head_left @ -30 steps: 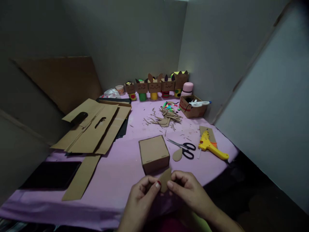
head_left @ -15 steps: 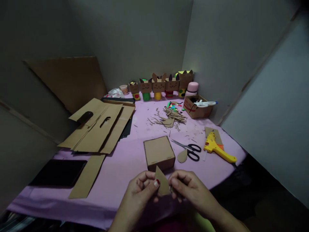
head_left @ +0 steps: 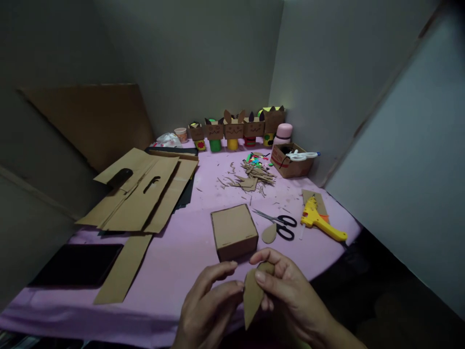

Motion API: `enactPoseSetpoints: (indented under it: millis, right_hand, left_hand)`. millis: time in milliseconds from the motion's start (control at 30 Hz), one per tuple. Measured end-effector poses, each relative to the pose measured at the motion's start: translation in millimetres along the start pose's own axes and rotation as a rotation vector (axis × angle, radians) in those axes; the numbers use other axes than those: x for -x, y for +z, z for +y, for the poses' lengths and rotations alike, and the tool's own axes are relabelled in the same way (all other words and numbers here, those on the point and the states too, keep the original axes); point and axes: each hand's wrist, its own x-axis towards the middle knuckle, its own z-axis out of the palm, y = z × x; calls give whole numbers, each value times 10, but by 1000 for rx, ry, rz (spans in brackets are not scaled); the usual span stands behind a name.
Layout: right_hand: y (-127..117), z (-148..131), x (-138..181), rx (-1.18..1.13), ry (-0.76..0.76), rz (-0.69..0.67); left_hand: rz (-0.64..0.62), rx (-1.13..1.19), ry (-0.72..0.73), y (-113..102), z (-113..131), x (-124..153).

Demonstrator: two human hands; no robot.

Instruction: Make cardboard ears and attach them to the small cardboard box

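Observation:
A leaf-shaped cardboard piece point(head_left: 253, 295) is pinched between the thumb and fingers of my right hand point(head_left: 285, 286), its pointed end hanging down. My left hand point(head_left: 214, 295) is just left of it, thumb and index finger apart; the thumb tip is at the piece's edge, and I cannot tell whether it touches. Behind my hands sits a small square cardboard box point(head_left: 234, 230). To the box's right a rounded teardrop cardboard cutout point(head_left: 269, 234) lies against the black-handled scissors point(head_left: 278, 223).
A yellow glue gun point(head_left: 321, 223) lies on cardboard at right. Flattened cardboard point(head_left: 141, 194) and a black tablet-like slab point(head_left: 76, 264) are at left. Cardboard scraps point(head_left: 254, 177), an open carton point(head_left: 292, 165), a pink bottle point(head_left: 283, 133) and several cat-faced box figures point(head_left: 233, 130) stand farther back.
The cardboard piece has passed from my left fingers to my right hand and turned point-down. My left fingers have spread apart. The view has shifted slightly to the right.

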Motion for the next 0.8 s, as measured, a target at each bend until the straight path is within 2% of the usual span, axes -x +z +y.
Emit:
enactPoseSetpoints:
  millis: [167,300,433,500,600,800]
  right_hand:
    - [43,36,-7,60,-99,111]
    - [54,84,-2,70,-95,109]
    - [32,107,34,100,-95,76]
    - [17,119,55,117,-119,56]
    - [-1,149,78,151,-148,33]
    - [-33,218,67,130,-71,-17]
  left_hand:
    - [2,108,-163,74,21,5]
    - [76,302,-424,155,79,-22]
    - [153,689,-781,191,126,-78]
    - [146,901,-893,194,138,-108]
    - [179,1021,-935,194,147,-137]
    - [249,870,-875,188,125,-142]
